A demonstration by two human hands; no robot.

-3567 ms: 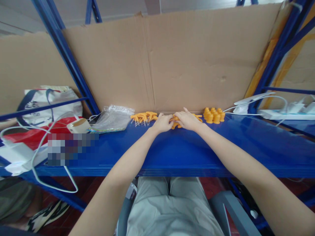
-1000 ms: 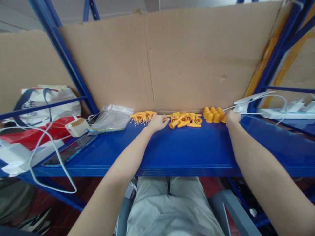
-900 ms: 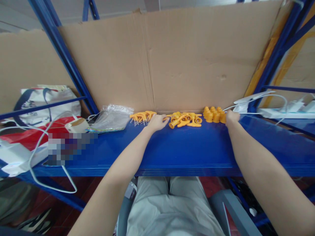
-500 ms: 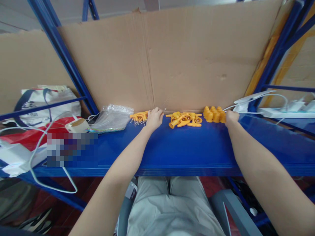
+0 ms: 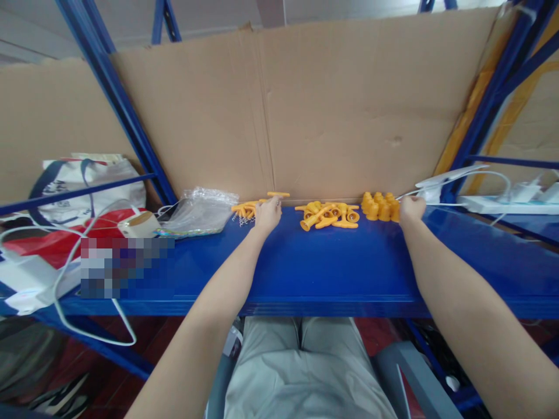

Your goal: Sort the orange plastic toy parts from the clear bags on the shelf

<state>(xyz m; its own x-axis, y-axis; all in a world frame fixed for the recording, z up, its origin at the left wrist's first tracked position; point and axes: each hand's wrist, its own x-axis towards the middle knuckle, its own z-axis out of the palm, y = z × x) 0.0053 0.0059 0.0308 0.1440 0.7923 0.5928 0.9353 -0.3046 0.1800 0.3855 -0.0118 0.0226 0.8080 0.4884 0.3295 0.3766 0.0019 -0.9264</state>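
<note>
My left hand [image 5: 268, 215] is closed on a yellow T-shaped handle piece [image 5: 278, 194], whose crossbar shows above the fingers. Just left of this hand lies a pile of similar yellow handle pieces [image 5: 245, 208] with small metal chains. My right hand [image 5: 411, 208] is curled at the right end of a cluster of yellow bell-shaped cups [image 5: 379, 206]; its fingertips are hidden, so what it grips cannot be made out. Between the hands, a heap of yellow trumpet-like pieces [image 5: 329, 215] lies on the blue shelf [image 5: 323, 267].
Clear plastic bags [image 5: 198, 212] lie left of the handle pile. Farther left are a red bag [image 5: 100, 233], a white tote bag [image 5: 94, 183] and loose white cables. A cardboard panel [image 5: 323, 110] stands behind the shelf. A white power strip [image 5: 502, 201] sits at the right.
My left hand has shifted slightly left and turned; a yellow handle's crossbar now shows above its fingers, where a bit of chain showed before. My right hand stays beside the cups.
</note>
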